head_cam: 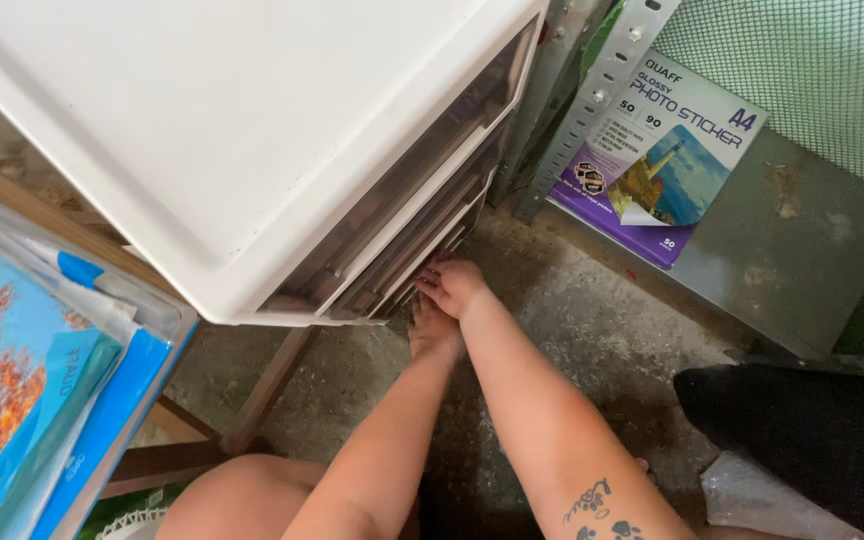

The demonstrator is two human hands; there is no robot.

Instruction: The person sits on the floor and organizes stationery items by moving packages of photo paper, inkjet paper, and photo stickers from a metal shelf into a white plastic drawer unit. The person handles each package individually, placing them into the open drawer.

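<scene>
Drawer unit point(242, 130), white plastic with translucent drawers, stands on concrete floor point(592, 330), seen from above, filling upper left. Both hands reach low to its bottom drawers point(422, 265). Right hand point(452, 283) has fingers curled against the front edge of a lower drawer, touching it; firm grasp or not, cannot tell. Left hand point(435, 328) sits just below and behind the right, fingers pointing under the unit, mostly hidden, so its grip cannot be told. Tattoo on right forearm point(592, 505). Pack of glossy photo paper point(652, 160) leans at perforated metal shelf post point(602, 90), right of the unit. Blue folders and papers stack point(42, 380) at left. Dark mat point(802, 430) at right.
</scene>
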